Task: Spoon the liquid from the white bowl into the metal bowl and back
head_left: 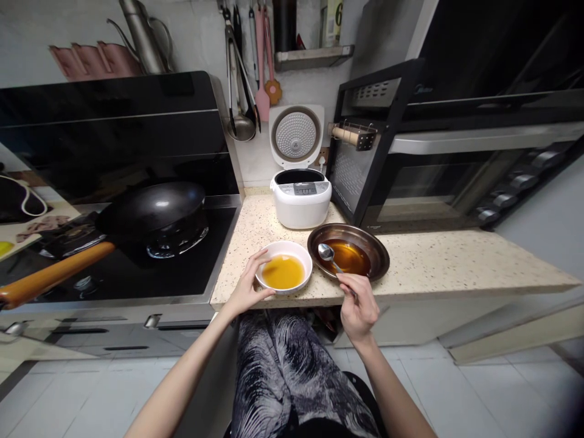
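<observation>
A white bowl (263,281) with yellow-brown liquid in it stands near the front edge of the counter. My left hand (249,285) curves round its left side, fingers on the rim and thumb low at the front. Just to the right sits a dark metal bowl (382,258) holding a darker amber liquid. Pinched in my right hand (359,304) is a metal spoon (325,252), its head over the left part of the metal bowl. Whether the spoon's head touches the liquid I cannot tell.
Behind the bowls a white rice cooker (302,210) stands with its lid up. On the left, a black wok (150,210) rests on the stove, its wooden handle (59,274) pointing toward me. An oven (438,182) in a black rack stands at the right. Utensils (241,128) hang on the wall.
</observation>
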`<state>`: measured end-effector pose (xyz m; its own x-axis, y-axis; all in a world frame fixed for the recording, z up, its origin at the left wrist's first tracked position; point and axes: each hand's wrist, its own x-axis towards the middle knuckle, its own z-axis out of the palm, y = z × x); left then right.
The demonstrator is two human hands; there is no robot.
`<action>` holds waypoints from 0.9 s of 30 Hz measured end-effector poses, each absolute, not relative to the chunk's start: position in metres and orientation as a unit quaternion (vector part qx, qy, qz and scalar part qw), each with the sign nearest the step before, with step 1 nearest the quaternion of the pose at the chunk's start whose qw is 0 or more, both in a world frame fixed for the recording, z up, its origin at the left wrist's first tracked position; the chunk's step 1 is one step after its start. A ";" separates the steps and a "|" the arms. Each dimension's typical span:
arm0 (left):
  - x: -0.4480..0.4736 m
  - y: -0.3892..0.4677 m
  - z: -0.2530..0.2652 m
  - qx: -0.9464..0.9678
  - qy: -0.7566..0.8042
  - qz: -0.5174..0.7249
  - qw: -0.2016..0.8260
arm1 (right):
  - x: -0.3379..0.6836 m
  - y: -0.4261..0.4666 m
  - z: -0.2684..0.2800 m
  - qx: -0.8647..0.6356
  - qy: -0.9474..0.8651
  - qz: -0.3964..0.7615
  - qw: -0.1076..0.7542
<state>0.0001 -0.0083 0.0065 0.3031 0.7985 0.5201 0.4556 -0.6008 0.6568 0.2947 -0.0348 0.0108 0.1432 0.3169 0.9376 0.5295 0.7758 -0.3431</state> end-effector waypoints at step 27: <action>0.002 -0.009 0.009 0.787 0.392 0.435 0.194 | 0.237 -0.037 0.004 -0.313 -0.671 0.099 0.665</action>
<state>0.0017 -0.0090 0.0087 0.3133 0.7856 0.5335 0.4484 -0.6176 0.6461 0.2372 -0.0367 0.0041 0.0792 0.5513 0.8305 0.2886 0.7848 -0.5485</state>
